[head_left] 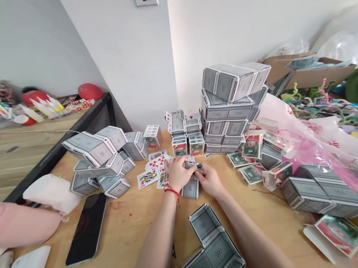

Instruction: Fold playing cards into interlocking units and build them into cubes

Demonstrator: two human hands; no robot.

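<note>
Near the middle of the table, my left hand (180, 175) and my right hand (210, 180) meet over a grey-backed playing card (191, 191). The left fingers are closed on its upper part, the thumb reaching across; my right fingertips pinch at its right edge. Whether it is one card or several I cannot tell. Loose playing cards (148, 177), some face up, lie just left of and beneath my left hand. Closer to me, between my forearms, sits an L-shaped block of folded playing cards (209, 247).
A tall stack of card blocks (228, 110) stands behind right, a lower stack (99, 161) at left. Green-and-red card boxes (251, 173) lie on the right beside another card block (323, 190) and pink plastic wrap (293, 137). A phone (88, 227) rests on the left.
</note>
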